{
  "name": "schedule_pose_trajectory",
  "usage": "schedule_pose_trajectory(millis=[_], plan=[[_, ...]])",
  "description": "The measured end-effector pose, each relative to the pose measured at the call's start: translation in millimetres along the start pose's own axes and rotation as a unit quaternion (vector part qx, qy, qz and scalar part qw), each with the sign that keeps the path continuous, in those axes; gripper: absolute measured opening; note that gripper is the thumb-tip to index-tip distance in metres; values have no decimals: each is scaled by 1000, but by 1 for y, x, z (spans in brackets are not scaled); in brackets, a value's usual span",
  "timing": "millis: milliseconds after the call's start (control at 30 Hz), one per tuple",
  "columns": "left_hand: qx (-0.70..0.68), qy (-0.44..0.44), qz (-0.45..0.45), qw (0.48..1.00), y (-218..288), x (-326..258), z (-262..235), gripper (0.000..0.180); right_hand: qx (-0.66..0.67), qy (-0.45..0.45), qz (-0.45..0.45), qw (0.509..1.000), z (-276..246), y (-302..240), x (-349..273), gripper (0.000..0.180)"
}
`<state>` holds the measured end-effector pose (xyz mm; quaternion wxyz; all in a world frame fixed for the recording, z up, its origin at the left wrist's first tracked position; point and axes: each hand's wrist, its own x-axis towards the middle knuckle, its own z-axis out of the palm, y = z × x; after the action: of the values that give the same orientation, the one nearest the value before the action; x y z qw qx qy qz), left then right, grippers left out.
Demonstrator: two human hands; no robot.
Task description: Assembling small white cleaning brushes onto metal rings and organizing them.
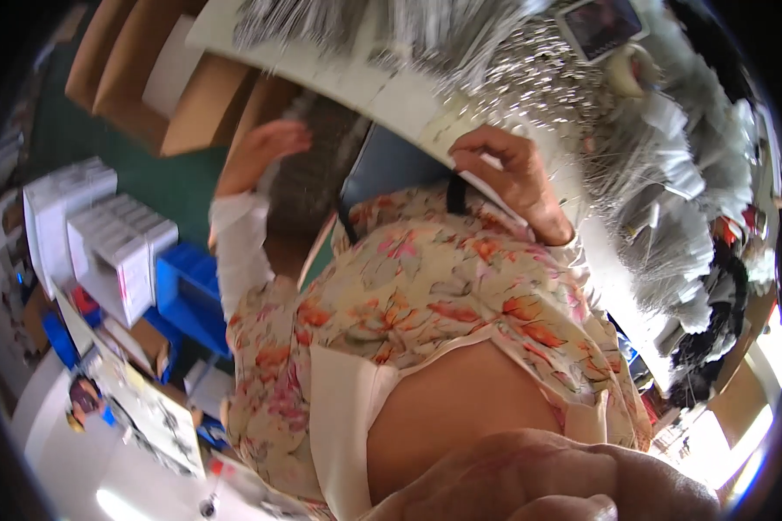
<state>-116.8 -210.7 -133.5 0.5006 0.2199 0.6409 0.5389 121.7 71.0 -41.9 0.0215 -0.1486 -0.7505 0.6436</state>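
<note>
My left hand (265,154) is held out over the side of the table, beside brown cardboard. Its fingers are stretched out and slightly blurred, with nothing visible in them. At the table's near edge, my right hand (511,178) is bent, thumb and forefinger tips brought together in a pinch. Whatever lies between those tips is too small to make out. A black strap (456,193) hangs just below them. Bundles of thin silvery strands (539,78) cover the white table (400,104) beyond my right hand, with more clear-wrapped bundles (660,200) along the right.
Open cardboard boxes (204,104) stand at the far left. White boxes (117,247) and a blue bin (191,291) are at the left. A dark-screened device (601,28) and a tape roll (632,71) lie on the table. Another person (85,395) is at lower left.
</note>
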Motion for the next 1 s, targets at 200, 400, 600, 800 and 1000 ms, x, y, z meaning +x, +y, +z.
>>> schedule_pose_trajectory(millis=[200,400,600,800,1000], plan=[[183,-64,132,972,213,45,13,38,-20,47,-95,994,-41,-32,-1,11],[335,-103,150,924,315,242,46,34,-204,175,-129,954,-129,-74,-53,13],[473,65,-74,876,277,383,16,27,-247,286,19,926,-241,-86,-57,19],[509,79,-59,855,278,381,15,21,-355,274,146,882,-341,-57,26,27],[438,92,-42,893,298,357,33,21,-439,256,254,823,-390,44,99,32]])
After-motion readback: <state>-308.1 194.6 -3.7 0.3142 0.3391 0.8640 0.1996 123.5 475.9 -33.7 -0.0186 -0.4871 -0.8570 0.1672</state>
